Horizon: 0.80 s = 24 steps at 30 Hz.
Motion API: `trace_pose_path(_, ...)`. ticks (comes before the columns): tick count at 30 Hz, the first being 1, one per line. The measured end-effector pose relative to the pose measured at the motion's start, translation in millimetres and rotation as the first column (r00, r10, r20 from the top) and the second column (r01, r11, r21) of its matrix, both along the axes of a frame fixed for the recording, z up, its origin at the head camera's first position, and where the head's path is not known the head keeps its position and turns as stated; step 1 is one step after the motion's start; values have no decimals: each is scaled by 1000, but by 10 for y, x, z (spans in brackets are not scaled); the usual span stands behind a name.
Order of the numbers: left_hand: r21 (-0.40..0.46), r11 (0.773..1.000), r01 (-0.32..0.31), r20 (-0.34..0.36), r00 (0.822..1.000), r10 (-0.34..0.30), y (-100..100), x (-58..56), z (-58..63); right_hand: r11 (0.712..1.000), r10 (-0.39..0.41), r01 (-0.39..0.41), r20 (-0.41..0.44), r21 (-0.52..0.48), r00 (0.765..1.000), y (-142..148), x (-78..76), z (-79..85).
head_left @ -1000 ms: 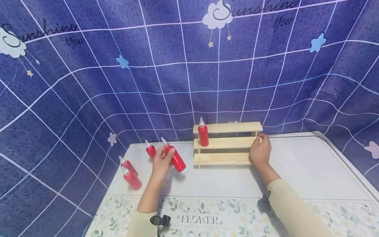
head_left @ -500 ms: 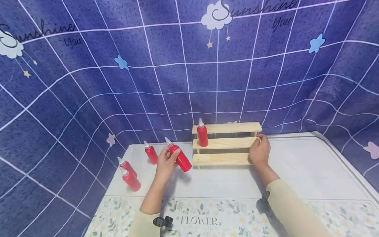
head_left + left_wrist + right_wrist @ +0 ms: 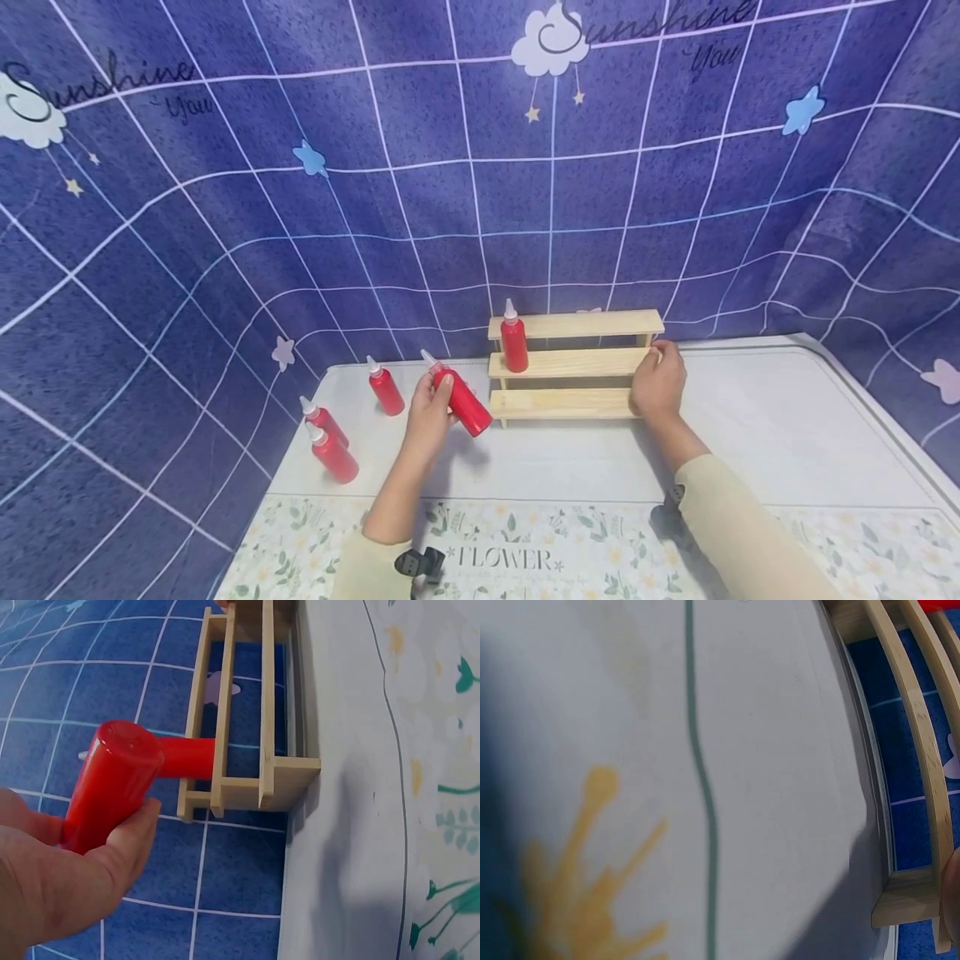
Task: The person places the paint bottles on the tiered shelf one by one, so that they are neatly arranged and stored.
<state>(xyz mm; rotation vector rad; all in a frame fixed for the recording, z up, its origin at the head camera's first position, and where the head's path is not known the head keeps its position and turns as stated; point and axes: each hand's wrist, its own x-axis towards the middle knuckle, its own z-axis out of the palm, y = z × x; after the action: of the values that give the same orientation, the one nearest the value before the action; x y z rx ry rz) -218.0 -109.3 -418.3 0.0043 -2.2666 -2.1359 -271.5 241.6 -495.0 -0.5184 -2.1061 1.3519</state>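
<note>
My left hand point(image 3: 429, 417) grips a red squeeze bottle point(image 3: 468, 405) with a pointed clear nozzle. The bottle is tilted, nozzle toward the upper left, its base close to the left end of a three-step wooden rack point(image 3: 570, 403). In the left wrist view the base of the held bottle point(image 3: 120, 776) faces the camera, thumb and fingers around its body. My right hand point(image 3: 660, 379) holds the right end of the rack, the fingers partly hidden behind it. Another red bottle point(image 3: 514, 345) stands upright on the rack's middle step, at the left end.
Left on the white table stand several more red bottles: one toward the back point(image 3: 386, 390) and a pair point(image 3: 334, 455) nearer the front. A floral mat strip point(image 3: 585, 533) runs along the front. Behind hangs a blue gridded curtain point(image 3: 420, 200).
My left hand has carried the tilted bottle rightward, closer to the rack, away from the bottle standing at the back. The right hand and the rack have stayed in place.
</note>
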Motion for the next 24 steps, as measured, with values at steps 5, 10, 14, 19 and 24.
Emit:
trace_pose_path(5, 2, 1000, 5, 34, 999, -5, 49, 39, 29, 1000, -3, 3, -4, 7, 1000, 12, -3, -17)
trace_pose_path(10, 4, 1000, -2, 30, 1000, 2, 91, 65, 56, 1000, -1, 1, -7, 7, 1000, 16, -5, -18)
trace_pose_path(14, 3, 1000, 5, 8, 1000, -5, 127, 63, 69, 1000, 1, -1, -10, 12, 1000, 17, -7, -15)
trace_pose_path(19, 11, 1000, 17, -17, 1000, -17, 191, 73, 75, 1000, 1, -1, -9, 16, 1000, 18, -11, -17)
trace_pose_path(24, 13, 1000, 11, -38, 999, -10, 252, 90, 62, 1000, -7, 7, -17, 15, 1000, 7, -4, -10)
